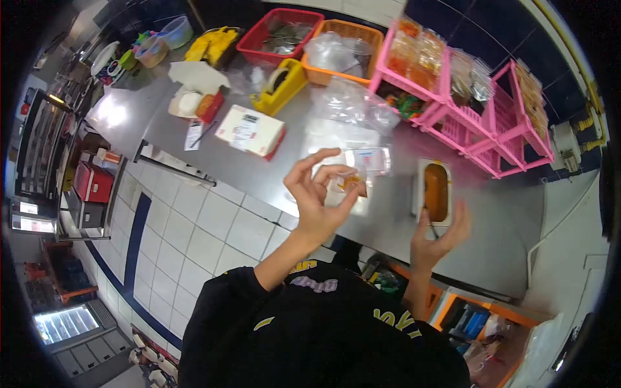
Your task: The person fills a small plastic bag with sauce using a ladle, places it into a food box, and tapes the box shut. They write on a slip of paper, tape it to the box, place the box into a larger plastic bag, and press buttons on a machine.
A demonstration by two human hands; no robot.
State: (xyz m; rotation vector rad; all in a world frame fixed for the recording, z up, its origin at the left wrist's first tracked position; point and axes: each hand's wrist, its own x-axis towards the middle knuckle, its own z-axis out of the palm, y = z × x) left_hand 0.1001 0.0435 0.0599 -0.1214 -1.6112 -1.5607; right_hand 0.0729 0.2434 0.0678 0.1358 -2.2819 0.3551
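Observation:
My left hand [321, 205] is raised over the front of the steel table, thumb and fingertips pinching a small clear plastic bag [350, 182] with a little orange-brown sauce in it. Toward the right, a pale rectangular container [445, 165] holds thick orange-brown sauce [436, 192]. My right hand [441, 240] is at the container's near end, thumb and fingers apart and slightly blurred. A thin dark handle [432, 231] shows between them, leaning at the container's rim.
Pink plastic baskets [495, 139] with filled packets line the back right. A red basket [249, 44], an orange basket [378, 32] and a yellow tape dispenser [279, 90] stand behind. White boxes [249, 131] sit left. Clear bags [349, 103] lie mid-table.

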